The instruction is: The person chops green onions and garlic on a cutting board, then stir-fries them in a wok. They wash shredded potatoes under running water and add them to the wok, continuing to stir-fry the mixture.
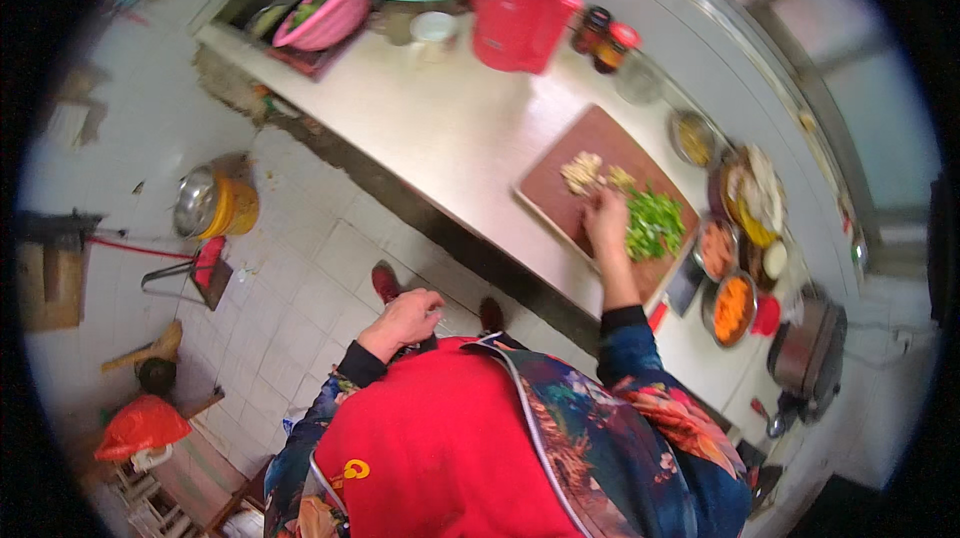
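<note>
My right hand (609, 219) reaches over a brown cutting board (544, 174) on the counter. Its fingertips point down at the board, between chopped green vegetable (654, 224) and a pale heap of minced garlic or similar (582, 172). A smaller yellowish chopped heap (620, 178) lies just beyond the fingers. Whether they pinch anything is hidden by the hand. My left hand (405, 319) hangs in front of my body, off the counter, fingers loosely bent and nothing visible in it.
Metal bowls with orange shreds (731, 309) and pinkish pieces (716, 249) stand right of the board. A red handle (658, 317) shows by its near corner. Behind are jars (616, 47) and a red jug (521, 5); a pink basket (326, 13) is by the sink.
</note>
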A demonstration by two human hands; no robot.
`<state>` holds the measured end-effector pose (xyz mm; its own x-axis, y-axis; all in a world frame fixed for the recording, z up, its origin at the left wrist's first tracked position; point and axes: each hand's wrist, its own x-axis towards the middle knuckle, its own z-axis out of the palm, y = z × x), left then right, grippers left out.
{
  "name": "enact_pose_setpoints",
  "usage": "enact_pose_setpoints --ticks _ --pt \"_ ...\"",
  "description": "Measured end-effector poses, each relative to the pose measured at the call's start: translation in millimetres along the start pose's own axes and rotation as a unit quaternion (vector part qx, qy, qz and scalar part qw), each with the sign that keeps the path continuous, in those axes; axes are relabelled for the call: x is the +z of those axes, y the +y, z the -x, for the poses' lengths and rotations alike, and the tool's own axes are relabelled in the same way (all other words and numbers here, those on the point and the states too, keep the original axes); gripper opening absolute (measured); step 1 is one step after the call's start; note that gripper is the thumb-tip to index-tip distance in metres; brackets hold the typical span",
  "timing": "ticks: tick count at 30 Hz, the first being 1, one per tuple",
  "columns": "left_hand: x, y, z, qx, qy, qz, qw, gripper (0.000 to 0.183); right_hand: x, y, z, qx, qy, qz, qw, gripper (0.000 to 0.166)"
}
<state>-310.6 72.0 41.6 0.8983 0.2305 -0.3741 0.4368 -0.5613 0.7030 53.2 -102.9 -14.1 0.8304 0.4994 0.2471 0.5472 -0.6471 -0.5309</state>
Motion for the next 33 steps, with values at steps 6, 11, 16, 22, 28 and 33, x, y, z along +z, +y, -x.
enact_pose_setpoints --ticks 6,11,16,22,28,33 --pt "-66.8 -93.3 -1.2 -0.014 -0.001 -0.005 1.0 0.026 -6.1 -38.4 -18.5 0.182 -0.077 0.168 0.966 0.022" --pt "-121.9 -147.4 14.2 -0.055 -0.074 0.025 0.995 0.028 7.5 -30.1 -25.7 0.234 0.008 0.123 0.964 0.016" --pt "-144.8 -183.2 -7.9 -0.021 -0.117 -0.032 0.992 0.027 -12.9 -38.6 -21.9 0.413 0.133 -0.596 0.675 0.007" --pt "-117.6 -124.5 -53.1 0.056 -0.166 -0.117 0.978 0.027 -61.6 -8.4 71.5 0.28 0.165 -0.819 0.473 0.003" --pt "-45.9 -9.8 -84.3 0.084 -0.279 -0.155 0.944 0.028 -199.7 47.9 189.9 0.205 0.398 -0.801 0.396 0.005" --pt "8.6 54.0 -99.9 0.174 -0.294 -0.252 0.906 0.027 -433.8 111.6 309.0 0.089 0.615 -0.642 0.449 0.002"
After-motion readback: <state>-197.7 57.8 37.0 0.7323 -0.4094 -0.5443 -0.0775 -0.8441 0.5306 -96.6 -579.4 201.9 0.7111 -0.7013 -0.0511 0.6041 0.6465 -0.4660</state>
